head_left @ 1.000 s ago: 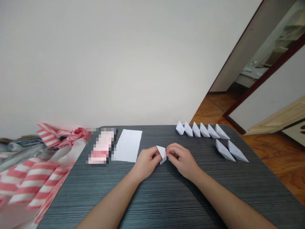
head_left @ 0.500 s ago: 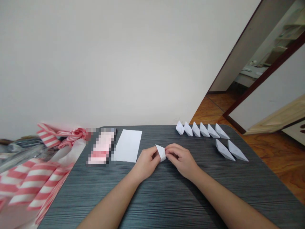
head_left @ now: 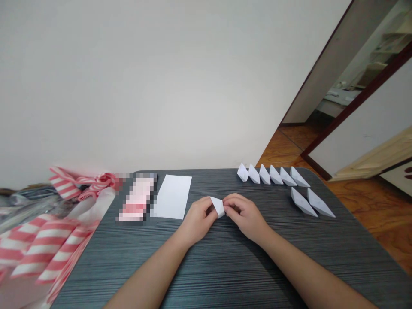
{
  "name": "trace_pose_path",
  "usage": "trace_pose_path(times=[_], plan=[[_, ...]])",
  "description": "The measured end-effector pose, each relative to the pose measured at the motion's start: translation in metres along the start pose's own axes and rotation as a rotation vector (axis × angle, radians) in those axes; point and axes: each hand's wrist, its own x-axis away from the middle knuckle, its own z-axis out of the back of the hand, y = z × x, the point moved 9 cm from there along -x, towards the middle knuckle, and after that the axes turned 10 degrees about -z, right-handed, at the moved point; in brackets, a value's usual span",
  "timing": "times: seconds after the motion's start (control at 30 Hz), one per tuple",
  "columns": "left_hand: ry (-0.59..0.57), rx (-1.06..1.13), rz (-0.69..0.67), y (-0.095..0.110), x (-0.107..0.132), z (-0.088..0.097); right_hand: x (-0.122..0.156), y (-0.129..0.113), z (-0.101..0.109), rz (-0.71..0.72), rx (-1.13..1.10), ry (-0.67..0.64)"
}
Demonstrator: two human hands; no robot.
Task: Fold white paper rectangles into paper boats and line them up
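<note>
Right then, we pinched a small folded paper piece (head_left: 218, 207) between our left hand (head_left: 198, 221) and right hand (head_left: 244, 216), both closed on it, over the counter (head_left: 225, 266); a blank sheet (head_left: 172, 196) lay to the left, and folded paper boats (head_left: 265, 174) stood to the right.

table (head_left: 225, 274): on top | paper sheet (head_left: 172, 196): left | paper boats (head_left: 274, 175): right

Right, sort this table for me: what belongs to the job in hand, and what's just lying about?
Job in hand: left hand; right hand; folded white paper piece; flat white paper sheet; row of folded paper boats; two longer paper folds.
Lying about: red-and-white striped wrapping; blurred pink packet.
</note>
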Motion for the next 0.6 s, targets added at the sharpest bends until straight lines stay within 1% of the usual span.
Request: trace_pose_path(times=[0.6], plan=[[-0.002,-0.002,0.002,-0.0005,0.0013,-0.0007,-0.0001,-0.0010,-0.0004,0.015,-0.013,-0.009]])
